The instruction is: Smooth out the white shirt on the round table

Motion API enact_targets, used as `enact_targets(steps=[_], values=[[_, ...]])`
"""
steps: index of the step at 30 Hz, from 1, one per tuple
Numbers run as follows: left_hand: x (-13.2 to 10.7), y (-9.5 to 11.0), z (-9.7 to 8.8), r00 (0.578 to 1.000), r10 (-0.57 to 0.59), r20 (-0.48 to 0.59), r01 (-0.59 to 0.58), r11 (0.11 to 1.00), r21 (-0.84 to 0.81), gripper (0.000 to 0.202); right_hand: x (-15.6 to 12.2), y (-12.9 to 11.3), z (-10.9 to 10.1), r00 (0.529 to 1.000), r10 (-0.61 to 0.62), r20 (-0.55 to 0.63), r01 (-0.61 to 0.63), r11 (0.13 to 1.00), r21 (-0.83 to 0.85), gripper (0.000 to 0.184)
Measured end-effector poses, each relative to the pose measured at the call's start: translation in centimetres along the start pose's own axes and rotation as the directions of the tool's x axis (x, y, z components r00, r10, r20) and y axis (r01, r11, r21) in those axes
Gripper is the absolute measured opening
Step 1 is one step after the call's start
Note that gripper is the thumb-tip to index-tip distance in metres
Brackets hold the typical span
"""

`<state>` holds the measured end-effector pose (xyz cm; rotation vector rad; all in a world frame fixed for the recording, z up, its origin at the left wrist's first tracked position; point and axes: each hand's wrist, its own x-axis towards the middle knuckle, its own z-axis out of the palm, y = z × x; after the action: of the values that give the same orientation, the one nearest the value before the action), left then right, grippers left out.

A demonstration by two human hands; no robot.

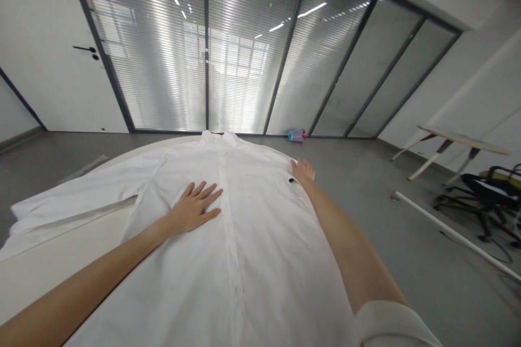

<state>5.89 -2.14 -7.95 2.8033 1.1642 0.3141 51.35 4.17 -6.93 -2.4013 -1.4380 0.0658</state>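
Observation:
A white button-front shirt (260, 217) lies face up on a pale table (109, 227), its collar at the far end and its button placket running towards me. One long sleeve (93, 184) stretches out to the left. My left hand (197, 207) rests flat on the shirt's chest, left of the placket, fingers spread. Over at the table's right edge, my right hand (304, 169) touches the shirt near its shoulder, fingers stretched outward. Close to that wrist is a small black object (291, 180). The other sleeve is not visible.
On the floor by the glass partition lies a blue and pink basket-like container (297, 135). To the right are a wooden-topped table (464, 140), a black wheeled chair (488, 195) and a long white bar (451, 230). A white door (52, 38) stands at left.

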Motion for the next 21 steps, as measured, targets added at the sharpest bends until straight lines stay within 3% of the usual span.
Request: enact_targets(steps=[3, 6, 8, 11, 18, 21], values=[[0.0, 0.0, -0.3, 1.0, 0.014, -0.015, -0.014, 1.0, 0.008, 0.067, -1.8, -2.3, -0.4, 0.977, -0.196, -0.088, 0.199, 0.98, 0.026, 0.055], [-0.4, 0.9, -1.1, 0.987, 0.154, -0.037, -0.155, 0.988, -0.006, 0.056, -4.8, -4.0, -1.0, 0.922, -0.382, -0.062, 0.384, 0.923, 0.032, 0.055], [-1.2, 2.1, -1.7, 0.966, 0.257, -0.023, -0.258, 0.965, -0.039, 0.051, -7.4, -4.7, -1.4, 0.901, -0.433, 0.028, 0.433, 0.901, 0.0, 0.056], [-3.2, 4.4, -2.4, 0.947, 0.32, 0.042, -0.313, 0.942, -0.117, 0.054, -11.7, -5.0, -1.7, 0.861, -0.468, 0.198, 0.486, 0.872, -0.054, 0.06], [-9.2, 9.0, -2.4, 0.938, 0.303, 0.169, -0.283, 0.95, -0.132, 0.075, -21.2, -4.9, -2.9, 0.668, -0.659, 0.346, 0.699, 0.715, 0.013, 0.072], [-12.0, 10.6, -2.7, 0.933, 0.3, 0.2, -0.283, 0.953, -0.11, 0.08, -24.2, -3.7, -3.9, 0.635, -0.664, 0.395, 0.72, 0.694, 0.011, 0.077]])
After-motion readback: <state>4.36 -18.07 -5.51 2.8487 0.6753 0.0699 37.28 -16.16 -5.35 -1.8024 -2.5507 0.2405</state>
